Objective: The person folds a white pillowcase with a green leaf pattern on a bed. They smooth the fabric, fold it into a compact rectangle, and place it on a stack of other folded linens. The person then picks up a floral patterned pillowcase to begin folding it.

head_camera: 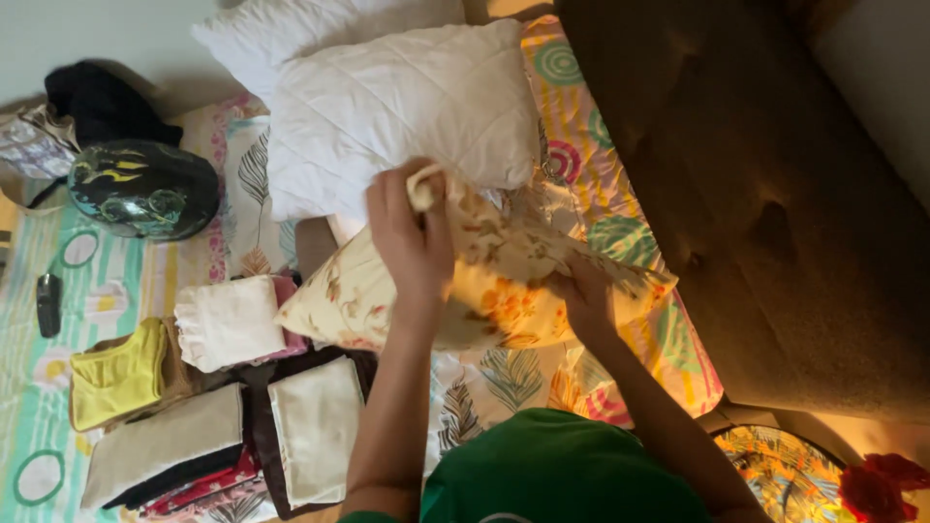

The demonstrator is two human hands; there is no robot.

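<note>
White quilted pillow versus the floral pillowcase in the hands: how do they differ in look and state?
The white quilted pillow is plain and plump; the floral pillowcase is cream with orange flowers and crumpled. The pillow lies untouched on the bedsheet; the pillowcase is pinched by the left hand and right hand. Both are bedding.

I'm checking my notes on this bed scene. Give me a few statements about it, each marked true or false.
1. Both hands, left hand and right hand, grip the floral pillowcase. True.
2. The white quilted pillow lies beyond the hands. True.
3. The helmet is plain white. False: it is dark with yellow and green markings.
4. The folded yellow garment lies on the brown sofa. False: it lies on the bed, among folded clothes.
</note>
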